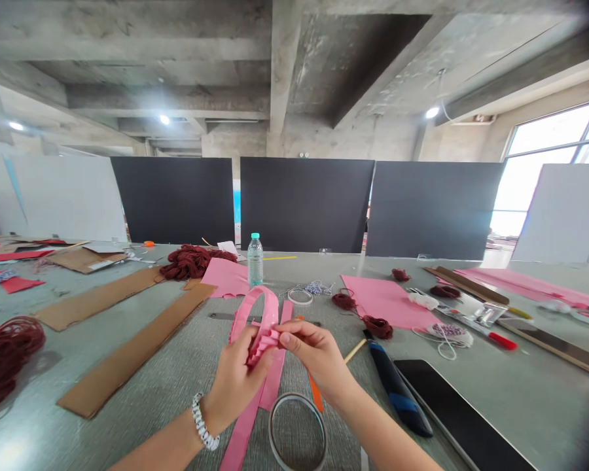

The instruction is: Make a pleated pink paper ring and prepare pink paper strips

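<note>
My left hand [240,376], with a braided bracelet [205,422] at its wrist, is closed on a pink strip [262,302]. The strip loops up above the fingers, and part of it is gathered into small folds between my hands. With thumb and forefinger my right hand [317,353] pinches the right end of the folds. A flat pink strip [273,383] lies on the table below. Nearest my wrists is a roll of tape [271,435], lying flat. An orange tool [316,392] shows partly beneath my right hand.
Cardboard strips [137,353] and dark red yarn [189,261] lie left. A water bottle [255,260] stands ahead. Pink sheets [387,301], a blue-and-black tool [397,386] and a black phone-like slab [451,405] are to the right. Black panels [307,204] line the far edge.
</note>
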Motion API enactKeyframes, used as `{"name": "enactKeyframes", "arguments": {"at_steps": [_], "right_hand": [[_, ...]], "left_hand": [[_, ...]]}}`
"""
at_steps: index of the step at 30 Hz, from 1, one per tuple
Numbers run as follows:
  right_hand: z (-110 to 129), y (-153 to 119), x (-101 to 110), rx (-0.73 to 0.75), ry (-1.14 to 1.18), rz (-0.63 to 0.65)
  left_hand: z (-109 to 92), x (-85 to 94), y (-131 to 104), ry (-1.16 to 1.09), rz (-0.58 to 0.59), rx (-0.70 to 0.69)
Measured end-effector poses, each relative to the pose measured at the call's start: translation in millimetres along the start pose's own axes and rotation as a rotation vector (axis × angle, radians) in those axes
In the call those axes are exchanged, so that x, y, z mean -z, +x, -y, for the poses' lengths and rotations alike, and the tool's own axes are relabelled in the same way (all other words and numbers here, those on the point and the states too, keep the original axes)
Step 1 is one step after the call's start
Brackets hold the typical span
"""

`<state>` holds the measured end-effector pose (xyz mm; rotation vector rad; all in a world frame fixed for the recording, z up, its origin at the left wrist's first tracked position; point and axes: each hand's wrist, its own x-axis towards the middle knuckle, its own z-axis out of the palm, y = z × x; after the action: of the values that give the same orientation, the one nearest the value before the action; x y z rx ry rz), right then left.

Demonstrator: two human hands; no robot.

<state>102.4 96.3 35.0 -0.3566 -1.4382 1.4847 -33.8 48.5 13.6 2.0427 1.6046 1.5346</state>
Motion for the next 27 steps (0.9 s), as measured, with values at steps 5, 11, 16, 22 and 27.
{"name": "enactKeyframes", "arguments": {"at_steps": [5, 11, 16, 22, 27], "right_hand": [[-5, 1, 2, 0.012, -0.065, -0.053], [-7, 0, 1, 0.037, -0.114, -0.081], [-9, -1, -1, 0.055, -0.108, -0.095], [-9, 0, 0, 0.078, -0.139, -0.071], [-10, 1, 0, 0.062, -0.145, -0.036]], "left_hand": [[1, -1.7, 1, 0.069, 0.016, -0.030], [1, -1.8, 1, 0.076, 0.030, -0.034], [3, -2.8, 1, 0.081, 0.032, -0.021], [6, -5.0, 1, 0.047, 0.066, -0.046], [12, -6.8, 0, 0.008, 0.095, -0.094]]}}
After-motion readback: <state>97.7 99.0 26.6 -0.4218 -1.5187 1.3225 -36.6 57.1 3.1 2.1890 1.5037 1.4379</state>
